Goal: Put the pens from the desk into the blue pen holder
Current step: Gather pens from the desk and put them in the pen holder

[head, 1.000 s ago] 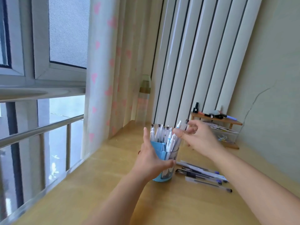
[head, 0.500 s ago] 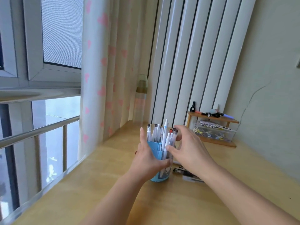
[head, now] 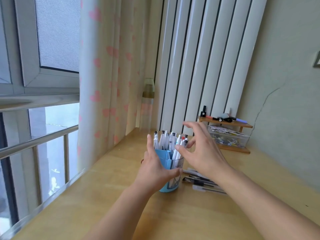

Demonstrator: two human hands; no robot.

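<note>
Steadying matters now: the left hand [head: 156,168] should keep gripping the blue pen holder [head: 170,172] upright on the tabletop [head: 173,213] while the spread, empty right hand [head: 201,153] drops to the pens [head: 201,181] lying just beside it.

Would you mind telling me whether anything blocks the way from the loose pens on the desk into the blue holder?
Partly: the right hand hovers open over the blue holder, which is crowded with upright pens. The loose pens lie beside it, unobstructed.
</note>
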